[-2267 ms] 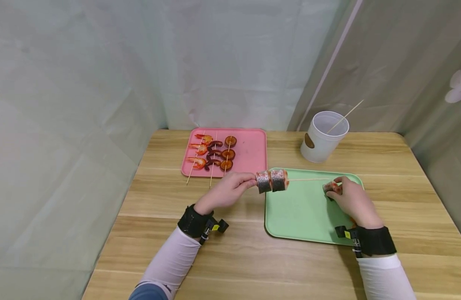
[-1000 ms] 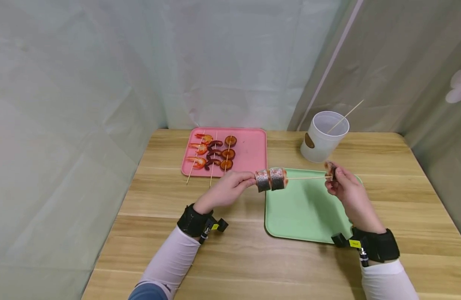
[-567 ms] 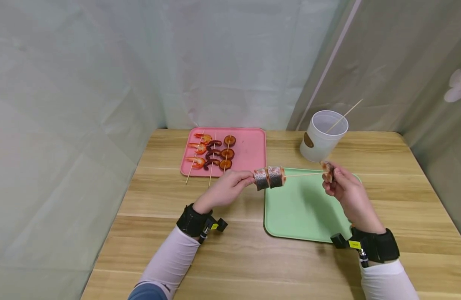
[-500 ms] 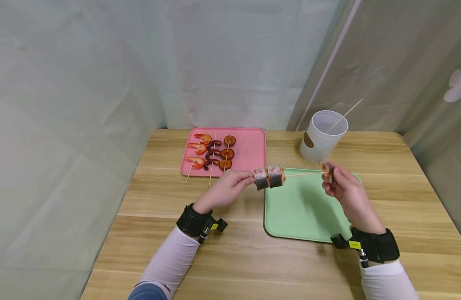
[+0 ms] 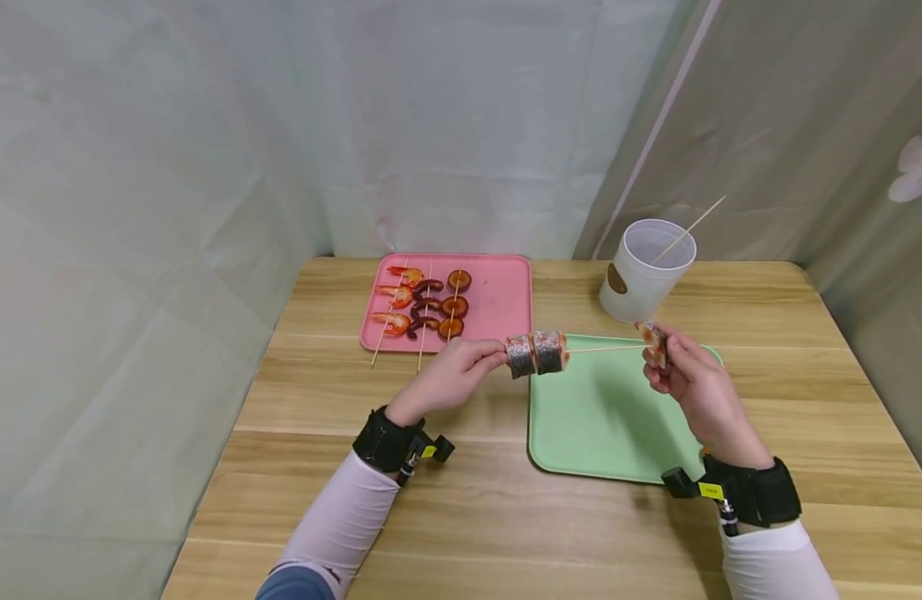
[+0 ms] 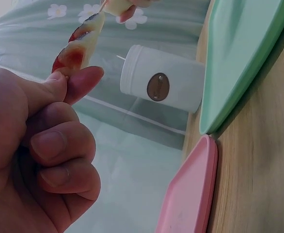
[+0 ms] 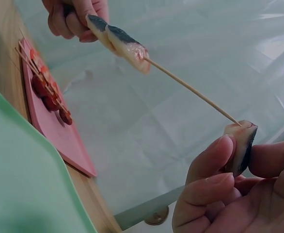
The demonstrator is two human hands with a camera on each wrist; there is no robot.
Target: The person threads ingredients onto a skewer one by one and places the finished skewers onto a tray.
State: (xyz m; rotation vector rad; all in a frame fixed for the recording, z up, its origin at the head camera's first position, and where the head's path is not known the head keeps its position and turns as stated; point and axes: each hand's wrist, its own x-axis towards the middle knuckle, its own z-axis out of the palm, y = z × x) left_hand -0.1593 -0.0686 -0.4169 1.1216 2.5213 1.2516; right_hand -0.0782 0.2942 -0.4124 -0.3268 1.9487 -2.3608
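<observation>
My left hand [image 5: 455, 377] pinches the near end of a bamboo skewer [image 7: 195, 92] just behind two fish pieces [image 5: 536, 353] with dark, silvery skin. The skewer points right, roughly level, above the green tray [image 5: 603, 417]. Between the thumb and fingers of my right hand [image 5: 697, 383] is a third fish piece [image 7: 240, 145]. The skewer's tip meets the pale face of that piece in the right wrist view; how deep it goes in is hidden. Seen from the left wrist, the two threaded pieces [image 6: 79, 46] sit against my fingertips.
A pink tray [image 5: 498, 304] at the back left bears skewers of shrimp [image 5: 392, 323], dark curled pieces [image 5: 427, 307] and round brown mushroom-like slices [image 5: 453, 307]. A white bucket [image 5: 637, 287] behind the green tray holds one bare skewer [image 5: 689, 231]. Curtains hang behind the table.
My right hand has lifted the third fish piece off the green tray and brought it to the skewer's tip. The left hand has stayed nearly still.
</observation>
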